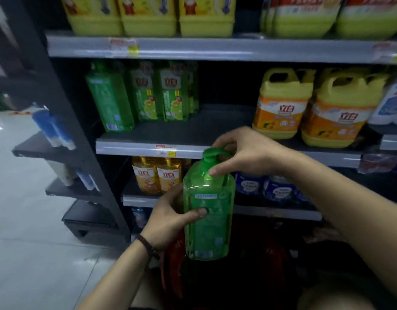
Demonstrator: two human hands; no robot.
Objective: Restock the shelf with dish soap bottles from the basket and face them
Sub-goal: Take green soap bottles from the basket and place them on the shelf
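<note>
I hold a green dish soap bottle (207, 220) upright in front of the shelves, its back label toward me. My left hand (170, 218) grips its body from the left, thumb across the front. My right hand (244, 151) pinches the green pump head at the top. Below, a red basket (173, 260) sits in shadow on the floor, its contents too dark to tell. On the middle shelf (193, 130), several matching green bottles (146, 92) stand at the left; the leftmost one (109, 97) is turned back-side out. A bare gap lies to their right.
Yellow jugs with orange labels (282, 104) stand right of the gap. Big yellow containers (148, 16) fill the top shelf. Amber bottles (157, 175) and blue packs (266, 189) sit on the lower shelf. The dark end frame (65, 113) carries side racks; tiled floor (25, 220) lies left.
</note>
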